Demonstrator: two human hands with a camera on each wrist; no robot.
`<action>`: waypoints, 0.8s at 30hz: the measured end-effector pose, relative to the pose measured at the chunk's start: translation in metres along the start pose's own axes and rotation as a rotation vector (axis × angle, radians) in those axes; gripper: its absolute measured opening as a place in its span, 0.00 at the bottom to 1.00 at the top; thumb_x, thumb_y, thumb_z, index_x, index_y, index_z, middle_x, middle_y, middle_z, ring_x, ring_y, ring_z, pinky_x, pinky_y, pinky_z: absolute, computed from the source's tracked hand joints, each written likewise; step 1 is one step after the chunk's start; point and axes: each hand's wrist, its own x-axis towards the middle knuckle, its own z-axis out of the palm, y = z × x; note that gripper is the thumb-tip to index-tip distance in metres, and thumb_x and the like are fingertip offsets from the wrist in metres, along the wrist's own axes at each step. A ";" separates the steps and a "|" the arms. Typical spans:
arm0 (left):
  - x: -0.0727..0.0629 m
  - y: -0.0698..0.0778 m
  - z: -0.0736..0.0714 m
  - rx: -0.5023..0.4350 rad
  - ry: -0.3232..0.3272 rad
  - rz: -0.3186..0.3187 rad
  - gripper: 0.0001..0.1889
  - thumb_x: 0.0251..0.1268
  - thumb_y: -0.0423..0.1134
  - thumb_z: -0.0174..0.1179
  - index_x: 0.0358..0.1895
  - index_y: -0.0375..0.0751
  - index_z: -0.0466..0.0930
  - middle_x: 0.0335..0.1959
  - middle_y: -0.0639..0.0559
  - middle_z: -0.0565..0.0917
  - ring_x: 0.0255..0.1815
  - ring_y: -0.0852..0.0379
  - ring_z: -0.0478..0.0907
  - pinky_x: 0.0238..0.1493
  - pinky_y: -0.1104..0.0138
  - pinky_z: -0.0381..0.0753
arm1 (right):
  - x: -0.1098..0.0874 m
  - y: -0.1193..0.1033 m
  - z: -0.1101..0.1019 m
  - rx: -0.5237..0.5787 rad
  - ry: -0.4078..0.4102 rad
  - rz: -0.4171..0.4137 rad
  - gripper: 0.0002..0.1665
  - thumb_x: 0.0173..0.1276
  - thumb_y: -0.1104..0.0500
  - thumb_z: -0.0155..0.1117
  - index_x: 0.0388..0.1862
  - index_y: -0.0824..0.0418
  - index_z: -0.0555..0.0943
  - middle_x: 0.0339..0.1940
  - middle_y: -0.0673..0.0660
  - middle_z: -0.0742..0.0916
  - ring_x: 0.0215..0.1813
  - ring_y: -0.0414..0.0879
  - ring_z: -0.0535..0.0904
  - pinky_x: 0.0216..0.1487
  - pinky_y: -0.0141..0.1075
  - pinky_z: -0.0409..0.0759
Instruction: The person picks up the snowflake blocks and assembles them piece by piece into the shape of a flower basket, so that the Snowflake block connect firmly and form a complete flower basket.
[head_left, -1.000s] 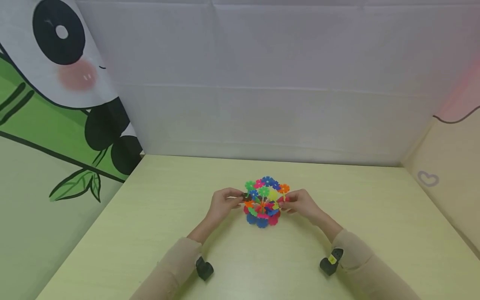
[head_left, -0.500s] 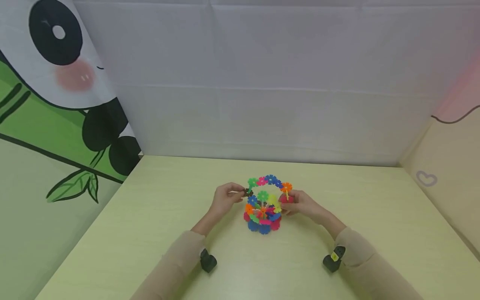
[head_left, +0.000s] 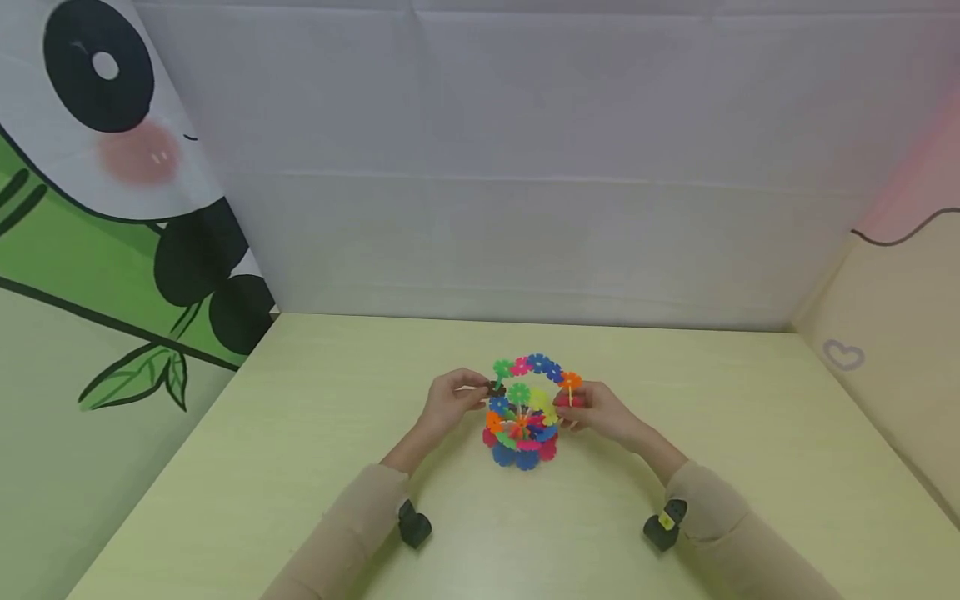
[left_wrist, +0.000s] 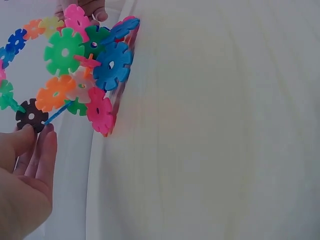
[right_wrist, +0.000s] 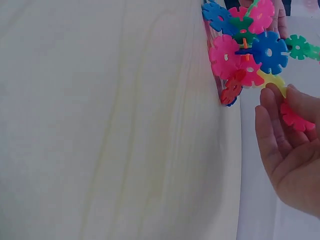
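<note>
A basket-shaped build of slotted snowflake discs in several colours stands on the table, its lower ring made of blue discs (head_left: pixel 527 459) and pink ones. Over it curves an arch of linked discs (head_left: pixel 537 363). My left hand (head_left: pixel 447 407) pinches the dark brown disc (left_wrist: pixel 31 116) at the arch's left end between thumb and fingers. An edge-on blue disc (left_wrist: pixel 58 112) sits between that brown disc and the body. At the right end, my right hand (head_left: pixel 606 412) holds a pink-red disc (right_wrist: pixel 297 118), fingertips right at a yellow disc (right_wrist: pixel 271 80) of the body.
The pale yellow table (head_left: pixel 750 433) spreads around the build. Behind it rises a white cloth wall (head_left: pixel 525 242); a cartoon panel (head_left: pixel 112 192) stands at the left. Dark camera mounts (head_left: pixel 415 525) sit at both wrists.
The arch has risen away from the body, leaving an open gap under it, and the body sits slightly nearer me. Over the last half second both hands stay nearly still.
</note>
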 end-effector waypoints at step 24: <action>-0.011 0.005 -0.005 0.009 0.016 0.001 0.06 0.59 0.24 0.55 0.38 0.24 0.76 0.37 0.35 0.80 0.36 0.44 0.82 0.34 0.65 0.82 | -0.036 -0.028 0.029 -0.135 0.283 0.074 0.10 0.60 0.61 0.63 0.35 0.69 0.82 0.30 0.64 0.85 0.32 0.54 0.81 0.27 0.35 0.81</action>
